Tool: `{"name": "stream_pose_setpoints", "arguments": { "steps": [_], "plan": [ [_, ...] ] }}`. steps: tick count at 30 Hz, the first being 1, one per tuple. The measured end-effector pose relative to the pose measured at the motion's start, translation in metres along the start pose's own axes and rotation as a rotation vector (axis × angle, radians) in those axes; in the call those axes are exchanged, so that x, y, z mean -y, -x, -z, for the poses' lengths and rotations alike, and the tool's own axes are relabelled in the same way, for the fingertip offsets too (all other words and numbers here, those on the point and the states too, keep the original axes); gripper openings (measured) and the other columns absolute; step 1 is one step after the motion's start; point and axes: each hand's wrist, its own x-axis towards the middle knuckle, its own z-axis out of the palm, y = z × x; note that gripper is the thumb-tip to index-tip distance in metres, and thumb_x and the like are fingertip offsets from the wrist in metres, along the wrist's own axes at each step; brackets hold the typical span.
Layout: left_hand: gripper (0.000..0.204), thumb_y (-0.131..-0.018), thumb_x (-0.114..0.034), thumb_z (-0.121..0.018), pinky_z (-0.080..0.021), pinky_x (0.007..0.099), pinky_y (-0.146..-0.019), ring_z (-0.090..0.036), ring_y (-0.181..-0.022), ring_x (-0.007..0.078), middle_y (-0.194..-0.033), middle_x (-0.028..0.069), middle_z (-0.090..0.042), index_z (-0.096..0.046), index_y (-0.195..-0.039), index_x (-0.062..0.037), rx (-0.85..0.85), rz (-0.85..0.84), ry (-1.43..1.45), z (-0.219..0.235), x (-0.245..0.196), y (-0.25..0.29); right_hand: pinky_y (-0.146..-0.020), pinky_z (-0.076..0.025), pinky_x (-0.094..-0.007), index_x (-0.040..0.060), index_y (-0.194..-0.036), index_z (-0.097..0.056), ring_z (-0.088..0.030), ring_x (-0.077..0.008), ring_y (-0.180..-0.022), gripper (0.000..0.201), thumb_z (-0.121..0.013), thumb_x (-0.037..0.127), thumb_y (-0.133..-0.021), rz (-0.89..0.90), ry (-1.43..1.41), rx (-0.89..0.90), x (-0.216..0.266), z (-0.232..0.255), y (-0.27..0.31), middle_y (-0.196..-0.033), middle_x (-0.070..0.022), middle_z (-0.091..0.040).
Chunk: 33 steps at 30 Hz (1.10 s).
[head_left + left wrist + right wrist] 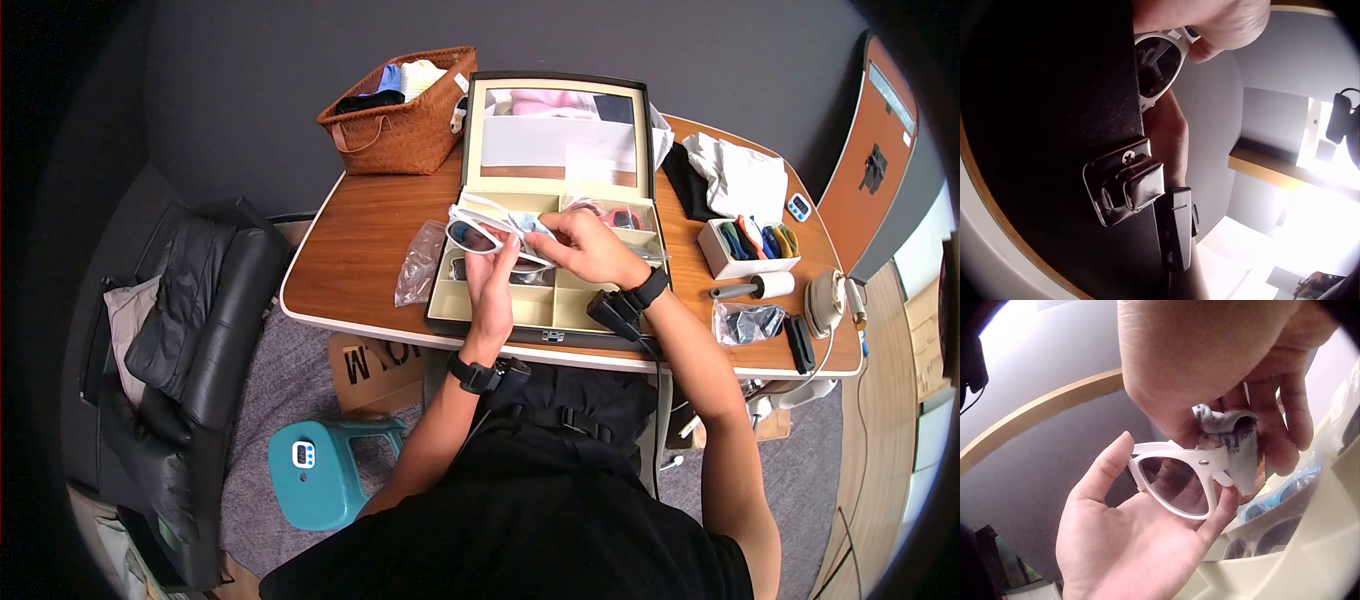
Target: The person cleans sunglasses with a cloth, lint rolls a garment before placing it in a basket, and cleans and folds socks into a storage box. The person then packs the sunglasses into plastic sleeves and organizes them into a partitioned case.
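Over the open storage box (575,308), my left hand (490,295) holds a pair of white-framed sunglasses (1175,484) with dark lenses. In the right wrist view, thumb and fingers grip the frame from below. My right hand (595,247) pinches a grey-blue cloth (1241,447) at the other end of the glasses, beside the hinge. Part of the frame is hidden behind the cloth and fingers. Beneath the hands, the box's cream compartments hold other glasses, among them blue-framed ones (1282,494) in clear plastic and red-framed ones (622,218).
The box's raised lid has a mirror (560,150). A woven basket (400,140) of clothes stands at the back left, with a clear plastic bag (420,262) nearer. On the right are a white box (745,265) of rolled fabrics, a lint roller (770,286), and a garment steamer (825,300).
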Motion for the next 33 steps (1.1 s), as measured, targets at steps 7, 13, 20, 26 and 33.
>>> {"name": "stream_pose_setpoints", "arguments": {
  "steps": [7,13,20,26,33],
  "plan": [
    [0.026,-0.103,-0.020,-0.049,-0.044,0.0302,-0.088,-0.052,-0.100,0.0108,-0.112,0.0034,-0.053,-0.045,-0.126,-0.0069,0.018,0.019,-0.010,0.008,0.012,-0.003,-0.050,-0.040,-0.0364,-0.0041,-0.088,-0.066,-0.048,-0.0232,-0.048,0.030,-0.059,0.024,-0.094,-0.003,0.020,0.003,-0.005,-0.002,0.000,-0.057,-0.0166,-0.053],
    [0.034,-0.104,-0.023,-0.045,-0.047,0.0331,-0.094,-0.054,-0.108,0.0126,-0.120,0.0053,-0.053,-0.044,-0.133,-0.0046,0.040,0.107,-0.016,0.012,0.016,-0.004,-0.048,-0.033,-0.0346,-0.0035,-0.076,-0.058,-0.039,-0.0149,-0.049,0.034,-0.061,0.024,-0.095,-0.009,-0.013,-0.017,-0.007,-0.005,0.001,-0.054,-0.0103,-0.045],
    [0.036,-0.104,-0.023,-0.045,-0.046,0.0330,-0.096,-0.053,-0.112,0.0135,-0.123,0.0060,-0.053,-0.043,-0.135,-0.0039,0.054,0.116,-0.020,0.012,0.015,-0.002,-0.047,-0.032,-0.0352,-0.0026,-0.070,-0.054,-0.037,-0.0151,-0.048,0.040,-0.063,0.028,-0.094,-0.002,0.040,-0.011,-0.006,-0.003,0.000,-0.052,-0.0099,-0.042],
    [0.025,-0.104,-0.018,-0.048,-0.037,0.0290,-0.098,-0.047,-0.108,0.0104,-0.117,0.0031,-0.053,-0.050,-0.122,-0.0015,0.034,0.126,0.057,0.005,0.006,-0.002,-0.047,-0.033,-0.0341,-0.0026,-0.072,-0.058,-0.039,-0.0143,-0.049,0.038,-0.065,0.029,-0.093,-0.013,0.023,0.009,-0.005,-0.003,0.001,-0.054,-0.0098,-0.045],
    [0.023,-0.103,-0.017,-0.048,-0.037,0.0277,-0.094,-0.047,-0.104,0.0089,-0.112,0.0018,-0.053,-0.051,-0.121,-0.0021,0.043,0.124,0.042,0.003,0.005,-0.001,-0.048,-0.036,-0.0328,-0.0034,-0.080,-0.063,-0.043,-0.0129,-0.051,0.032,-0.065,0.025,-0.092,-0.014,0.020,0.029,-0.004,-0.002,0.002,-0.056,-0.0087,-0.050]
  ]
}}
